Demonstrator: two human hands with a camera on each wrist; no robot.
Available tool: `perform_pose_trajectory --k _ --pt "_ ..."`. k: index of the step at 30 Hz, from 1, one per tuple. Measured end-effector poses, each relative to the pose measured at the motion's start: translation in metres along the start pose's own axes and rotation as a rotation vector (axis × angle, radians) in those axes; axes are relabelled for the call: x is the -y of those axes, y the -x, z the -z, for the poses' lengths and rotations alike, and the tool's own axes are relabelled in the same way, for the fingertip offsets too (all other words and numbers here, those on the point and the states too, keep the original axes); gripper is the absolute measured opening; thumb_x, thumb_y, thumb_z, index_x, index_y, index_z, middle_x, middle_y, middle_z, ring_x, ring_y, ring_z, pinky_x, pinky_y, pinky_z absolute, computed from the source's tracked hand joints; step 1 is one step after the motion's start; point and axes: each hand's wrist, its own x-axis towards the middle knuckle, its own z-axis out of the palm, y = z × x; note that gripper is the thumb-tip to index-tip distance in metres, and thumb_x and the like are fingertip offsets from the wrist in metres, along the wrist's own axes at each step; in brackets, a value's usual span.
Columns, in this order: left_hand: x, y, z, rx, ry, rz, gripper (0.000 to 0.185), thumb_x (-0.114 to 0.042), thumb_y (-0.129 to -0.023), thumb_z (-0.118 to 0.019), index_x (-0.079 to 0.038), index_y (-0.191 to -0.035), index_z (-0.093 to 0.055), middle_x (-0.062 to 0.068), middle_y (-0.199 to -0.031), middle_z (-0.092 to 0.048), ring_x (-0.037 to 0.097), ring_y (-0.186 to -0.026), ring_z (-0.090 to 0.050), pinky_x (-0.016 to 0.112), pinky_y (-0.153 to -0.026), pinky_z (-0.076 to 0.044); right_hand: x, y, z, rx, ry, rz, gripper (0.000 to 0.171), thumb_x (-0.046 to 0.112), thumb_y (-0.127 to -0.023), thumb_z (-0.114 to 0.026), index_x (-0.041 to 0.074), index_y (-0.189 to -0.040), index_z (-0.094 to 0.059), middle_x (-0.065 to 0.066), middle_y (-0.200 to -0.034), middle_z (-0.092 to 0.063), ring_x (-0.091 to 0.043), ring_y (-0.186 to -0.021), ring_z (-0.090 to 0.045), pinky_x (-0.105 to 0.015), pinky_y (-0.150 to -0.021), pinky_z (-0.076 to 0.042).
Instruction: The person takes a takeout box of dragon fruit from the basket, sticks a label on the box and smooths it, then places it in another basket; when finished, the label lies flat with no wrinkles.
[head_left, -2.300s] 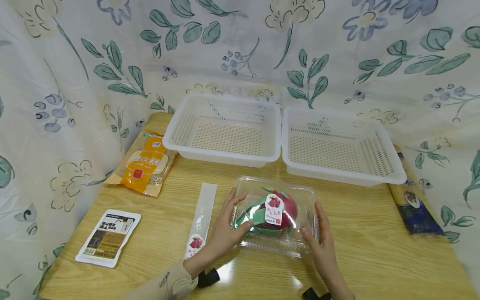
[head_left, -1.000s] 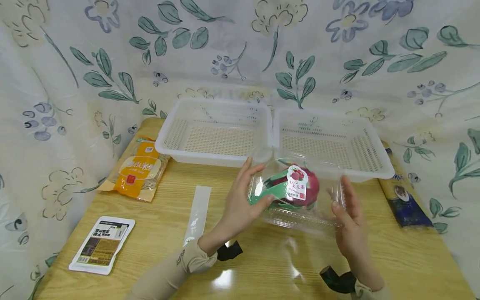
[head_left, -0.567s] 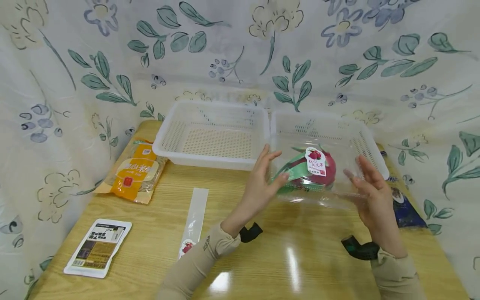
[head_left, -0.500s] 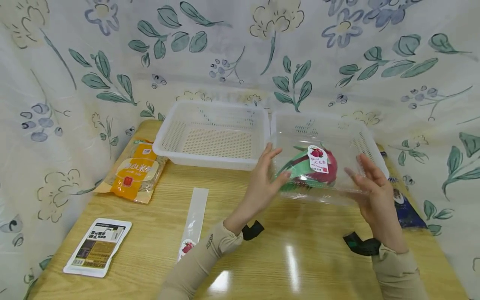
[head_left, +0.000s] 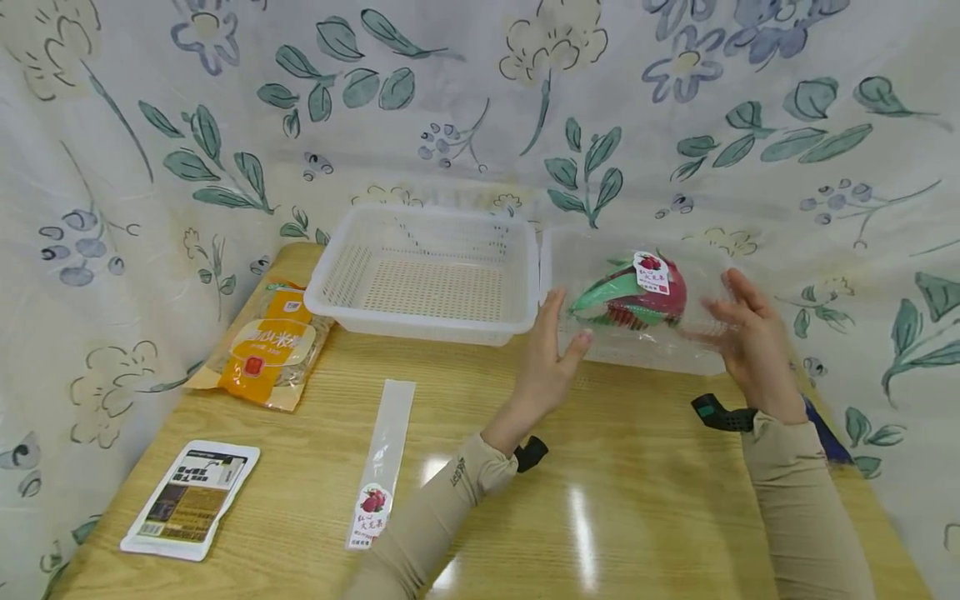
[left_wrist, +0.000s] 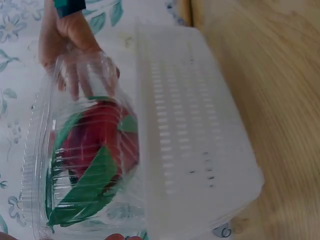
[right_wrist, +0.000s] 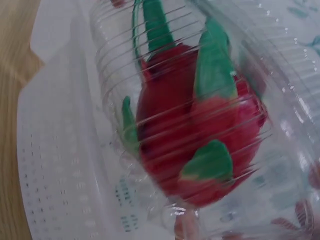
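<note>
Clear clamshell box [head_left: 637, 312] with a dragon fruit [head_left: 637, 296] held up between both hands, above the right white basket [head_left: 660, 354].

The box's left end is pressed by the left hand [head_left: 551, 367], fingers straight and close together, thumb stretched toward the near edge; the right end is pressed by the right hand [head_left: 750, 342], fingers extended and slightly spread against the wall, as seen through the plastic in the left wrist view [left_wrist: 75, 65]. The box is kept clear of the table [head_left: 637, 500]. The left white basket [head_left: 427, 279] sits just beside the right one. Left untouched on the table: an orange packet [head_left: 266, 346], a narrow clear sleeve [head_left: 382, 458], a flat white pack [head_left: 191, 498].
</note>
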Motion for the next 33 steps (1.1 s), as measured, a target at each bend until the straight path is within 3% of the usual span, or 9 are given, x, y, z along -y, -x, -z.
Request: perform_pose_trajectory --k 4,7,12,16,23,29,33 --pt "0.008 -0.001 -0.007 -0.022 -0.042 0.042 0.083 -0.066 -0.097 -0.025 -0.009 -0.156 -0.014 0.013 -0.161 -0.020 0.033 -0.148 -0.023 0.052 -0.118 -0.025 0.002 -0.018 0.005 -0.021 0.041 -0.022 0.062 -0.004 -0.098 -0.046 0.016 -0.152 -0.024 0.013 -0.163 0.010 -0.013 -0.103 -0.051 -0.041 -0.066 -0.061" --pt "0.010 -0.001 -0.012 -0.036 -0.064 0.073 0.073 -0.053 -0.101 -0.034 -0.008 -0.156 -0.014 0.014 -0.161 -0.023 0.034 -0.146 -0.026 0.053 -0.118 -0.026 0.003 -0.029 0.010 -0.031 0.114 -0.031 0.070 -0.001 -0.098 -0.047 0.015 -0.156 -0.012 0.011 -0.164 0.005 -0.013 -0.104 -0.047 -0.037 -0.066 -0.060" --pt "0.012 0.002 -0.016 -0.011 -0.137 0.158 0.067 -0.038 -0.102 -0.043 -0.004 -0.154 -0.019 0.018 -0.159 -0.025 0.039 -0.145 -0.026 0.054 -0.117 -0.027 -0.002 -0.048 0.017 -0.112 0.158 -0.051 0.070 0.001 -0.096 -0.053 0.016 -0.155 -0.019 0.010 -0.162 -0.009 -0.011 -0.099 -0.054 -0.033 -0.058 -0.057" --pt "0.014 0.003 -0.020 0.034 -0.185 0.216 0.069 -0.044 -0.102 -0.041 -0.005 -0.154 -0.018 0.020 -0.159 -0.023 0.040 -0.146 -0.023 0.056 -0.116 -0.028 -0.009 -0.059 0.024 -0.128 0.179 -0.093 0.070 0.002 -0.097 -0.052 0.018 -0.156 -0.017 0.012 -0.164 -0.001 -0.006 -0.092 -0.056 -0.027 -0.057 -0.053" --pt "0.024 0.000 -0.028 0.043 -0.227 0.223 0.069 -0.044 -0.102 -0.040 -0.002 -0.153 -0.021 0.019 -0.160 -0.020 0.035 -0.147 -0.023 0.052 -0.117 -0.028 -0.030 -0.070 0.030 -0.129 0.263 -0.154 0.070 0.005 -0.099 -0.049 0.017 -0.157 -0.012 0.011 -0.165 0.000 -0.001 -0.082 -0.054 -0.015 -0.040 -0.031" --pt "0.028 0.002 -0.034 0.066 -0.275 0.212 0.070 -0.040 -0.102 -0.044 0.000 -0.153 -0.019 0.019 -0.161 -0.014 0.035 -0.148 -0.020 0.052 -0.119 -0.024 -0.033 -0.074 0.038 -0.157 0.326 -0.171 0.068 0.006 -0.099 -0.047 0.017 -0.157 -0.013 0.011 -0.165 -0.001 0.000 -0.073 -0.052 -0.014 -0.037 -0.029" --pt "0.028 0.002 -0.036 0.062 -0.274 0.219 0.070 -0.037 -0.101 -0.047 0.000 -0.153 -0.019 0.018 -0.162 -0.014 0.037 -0.148 -0.018 0.053 -0.119 -0.022 -0.029 -0.077 0.043 -0.149 0.376 -0.190 0.068 0.008 -0.100 -0.047 0.018 -0.157 -0.011 0.012 -0.165 0.001 0.002 -0.080 -0.052 -0.015 -0.038 -0.028"
